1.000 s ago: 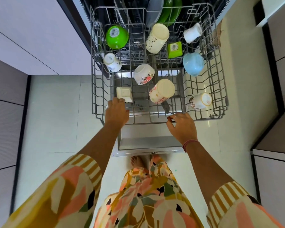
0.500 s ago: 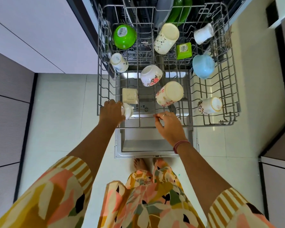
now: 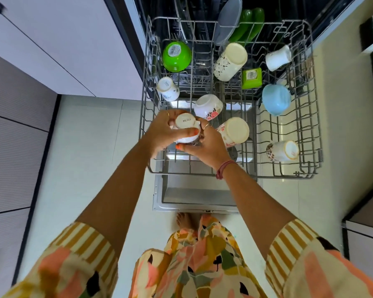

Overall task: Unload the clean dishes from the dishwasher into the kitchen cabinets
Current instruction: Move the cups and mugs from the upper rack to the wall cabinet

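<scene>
The wire dishwasher rack [image 3: 235,175] is pulled out over the open door. My left hand [image 3: 162,134] grips a small white cup [image 3: 185,125] turned bottom-up above the rack's front left. My right hand [image 3: 205,145] holds the same cup from the right, thumb under its rim. Still in the rack are a green bowl [image 3: 177,55], a tall cream tumbler [image 3: 230,61], a floral bowl [image 3: 208,106], a floral tumbler [image 3: 235,131], a blue bowl [image 3: 276,98], a green square cup [image 3: 251,78] and several white mugs.
The open dishwasher door [image 3: 194,198] lies flat under the rack, just beyond my bare foot [image 3: 184,220]. Pale cabinet fronts [image 3: 58,50] stand to the left and a dark-edged cabinet [image 3: 366,233] to the right. Grey and green plates [image 3: 246,20] stand in the lower rack behind.
Both hands left the rack's front edge. My left hand picked up the small white cup and lifted it, and my right hand came over to hold it too.
</scene>
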The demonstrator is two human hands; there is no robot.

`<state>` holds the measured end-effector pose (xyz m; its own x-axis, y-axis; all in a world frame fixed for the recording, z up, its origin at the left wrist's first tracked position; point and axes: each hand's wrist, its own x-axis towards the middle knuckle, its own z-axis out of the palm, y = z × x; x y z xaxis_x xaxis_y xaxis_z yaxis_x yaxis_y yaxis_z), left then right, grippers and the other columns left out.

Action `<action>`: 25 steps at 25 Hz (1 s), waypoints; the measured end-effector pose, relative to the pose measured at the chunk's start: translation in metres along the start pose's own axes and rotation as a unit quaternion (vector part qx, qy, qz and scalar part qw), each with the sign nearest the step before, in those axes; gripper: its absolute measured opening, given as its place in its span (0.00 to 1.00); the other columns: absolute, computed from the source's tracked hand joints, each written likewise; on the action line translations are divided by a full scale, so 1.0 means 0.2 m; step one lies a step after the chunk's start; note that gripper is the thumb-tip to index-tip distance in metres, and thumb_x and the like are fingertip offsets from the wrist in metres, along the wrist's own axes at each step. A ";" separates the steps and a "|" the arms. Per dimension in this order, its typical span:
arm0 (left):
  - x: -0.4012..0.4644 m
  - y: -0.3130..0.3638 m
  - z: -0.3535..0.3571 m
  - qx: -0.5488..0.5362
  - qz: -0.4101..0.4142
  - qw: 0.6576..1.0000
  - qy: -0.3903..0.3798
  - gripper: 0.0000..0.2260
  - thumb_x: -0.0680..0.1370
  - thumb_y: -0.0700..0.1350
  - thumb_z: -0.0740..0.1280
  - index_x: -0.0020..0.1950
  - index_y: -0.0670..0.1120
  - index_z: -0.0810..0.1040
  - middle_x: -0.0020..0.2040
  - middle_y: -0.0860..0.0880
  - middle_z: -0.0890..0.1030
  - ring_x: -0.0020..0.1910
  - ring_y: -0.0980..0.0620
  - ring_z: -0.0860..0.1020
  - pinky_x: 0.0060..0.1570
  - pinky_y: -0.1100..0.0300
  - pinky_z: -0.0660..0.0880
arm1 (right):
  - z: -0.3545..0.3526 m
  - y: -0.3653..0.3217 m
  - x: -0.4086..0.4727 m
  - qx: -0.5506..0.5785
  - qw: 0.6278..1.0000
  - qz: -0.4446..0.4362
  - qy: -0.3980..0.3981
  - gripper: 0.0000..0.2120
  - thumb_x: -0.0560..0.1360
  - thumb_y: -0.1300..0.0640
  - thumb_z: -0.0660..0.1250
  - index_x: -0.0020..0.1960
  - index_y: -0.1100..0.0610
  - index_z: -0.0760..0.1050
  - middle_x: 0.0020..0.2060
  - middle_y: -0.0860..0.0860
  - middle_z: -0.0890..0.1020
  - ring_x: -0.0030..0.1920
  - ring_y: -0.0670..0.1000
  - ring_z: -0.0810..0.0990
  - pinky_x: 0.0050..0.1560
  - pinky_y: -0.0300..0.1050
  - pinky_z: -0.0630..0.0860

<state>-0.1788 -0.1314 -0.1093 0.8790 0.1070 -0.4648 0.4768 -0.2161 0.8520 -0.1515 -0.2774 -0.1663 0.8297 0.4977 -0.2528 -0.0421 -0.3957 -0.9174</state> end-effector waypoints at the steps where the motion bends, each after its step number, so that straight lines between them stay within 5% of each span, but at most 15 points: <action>1: 0.00 -0.02 0.02 -0.089 -0.004 0.996 0.015 0.21 0.66 0.38 0.78 0.55 0.49 0.75 0.48 0.51 0.82 0.47 0.59 0.81 0.42 0.68 0.77 | 0.01 -0.02 0.02 0.018 1.000 -0.013 0.003 0.35 0.62 0.54 0.80 0.65 0.56 0.71 0.55 0.48 0.82 0.55 0.45 0.80 0.58 0.45 0.78; 3: 0.00 -0.07 0.05 -0.171 -0.009 0.983 0.066 0.25 0.65 0.34 0.77 0.57 0.49 0.73 0.50 0.50 0.81 0.48 0.58 0.81 0.43 0.65 0.78 | 0.03 -0.04 0.10 0.007 0.999 -0.031 -0.025 0.36 0.61 0.56 0.80 0.66 0.56 0.69 0.57 0.47 0.80 0.57 0.44 0.78 0.60 0.42 0.76; 7: 0.08 -0.11 -0.01 -0.152 -0.018 0.970 0.192 0.26 0.66 0.35 0.77 0.61 0.43 0.74 0.47 0.54 0.81 0.42 0.66 0.80 0.40 0.72 0.76 | -0.05 0.03 0.36 -0.006 0.978 0.027 -0.208 0.42 0.63 0.60 0.79 0.72 0.57 0.62 0.66 0.51 0.74 0.66 0.48 0.73 0.67 0.45 0.71; 11: 0.21 -0.17 -0.10 -0.146 -0.034 0.958 0.246 0.26 0.66 0.40 0.78 0.61 0.44 0.75 0.47 0.52 0.81 0.43 0.62 0.80 0.41 0.71 0.76 | 0.03 0.07 0.72 -0.166 0.985 -0.001 -0.040 0.26 0.71 0.68 0.67 0.68 0.62 0.67 0.63 0.57 0.74 0.65 0.55 0.72 0.63 0.38 0.68; 13: 0.26 -0.17 -0.10 -0.148 -0.032 0.957 0.246 0.26 0.65 0.39 0.79 0.61 0.44 0.75 0.48 0.52 0.81 0.42 0.63 0.80 0.40 0.71 0.76 | 0.14 0.07 0.87 -0.191 0.981 -0.031 0.009 0.27 0.71 0.67 0.68 0.68 0.64 0.67 0.63 0.60 0.73 0.65 0.58 0.71 0.63 0.41 0.65; 18: 0.35 -0.24 -0.07 -0.128 -0.031 0.962 0.239 0.24 0.65 0.38 0.78 0.56 0.49 0.74 0.44 0.59 0.78 0.40 0.72 0.77 0.39 0.75 0.73 | 0.29 0.20 1.14 -0.220 0.975 -0.002 0.010 0.39 0.67 0.58 0.75 0.72 0.64 0.60 0.69 0.59 0.68 0.70 0.57 0.66 0.69 0.43 0.60; 25: 0.38 -0.21 -0.05 -0.155 -0.050 0.958 0.234 0.27 0.65 0.37 0.78 0.60 0.48 0.72 0.47 0.56 0.80 0.40 0.70 0.78 0.42 0.73 0.76 | 0.24 0.13 1.13 -0.146 0.987 0.026 0.053 0.29 0.65 0.54 0.77 0.61 0.61 0.72 0.54 0.55 0.81 0.54 0.53 0.78 0.48 0.35 0.68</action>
<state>-0.1325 -0.1049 -0.1782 0.7019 0.5519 -0.4502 0.4742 0.1095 0.8736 0.0074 -0.1383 -0.2625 0.8847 0.3938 -0.2493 0.0640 -0.6325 -0.7719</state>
